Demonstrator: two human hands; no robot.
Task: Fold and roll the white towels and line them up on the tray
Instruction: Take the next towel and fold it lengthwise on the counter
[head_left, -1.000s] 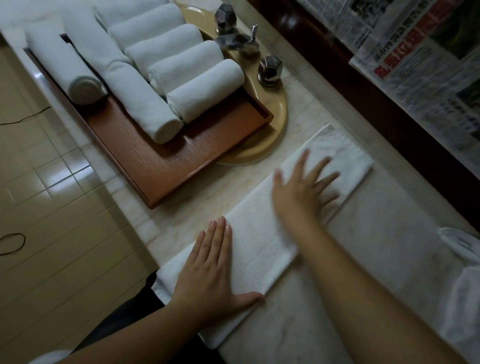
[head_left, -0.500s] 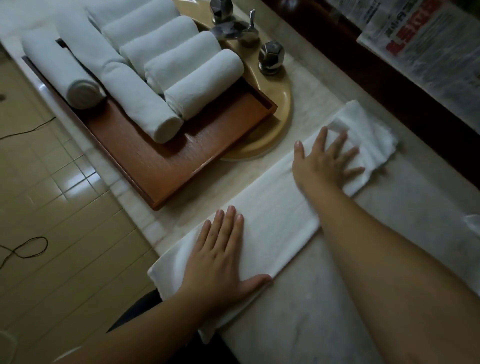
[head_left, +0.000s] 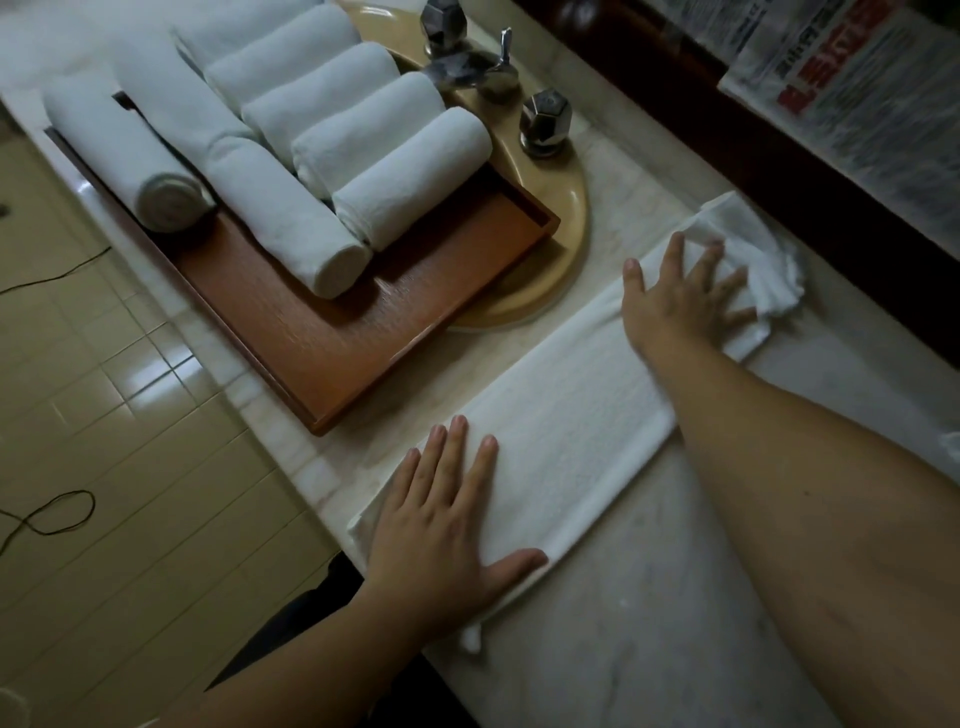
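Observation:
A white towel lies folded into a long strip across the marble counter. My left hand presses flat on its near end, fingers straight. My right hand lies spread on the far end, where the cloth has bunched into wrinkles by my fingertips. A wooden tray to the upper left carries several rolled white towels, lined up side by side.
The tray rests partly over a tan sink basin with a chrome tap and knob. Newspaper covers the wall at the upper right. Tiled floor with a black cable lies left of the counter edge.
My right hand has slid along the towel to its far end, and the cloth there has crumpled. My left hand has stayed pressed on the near end.

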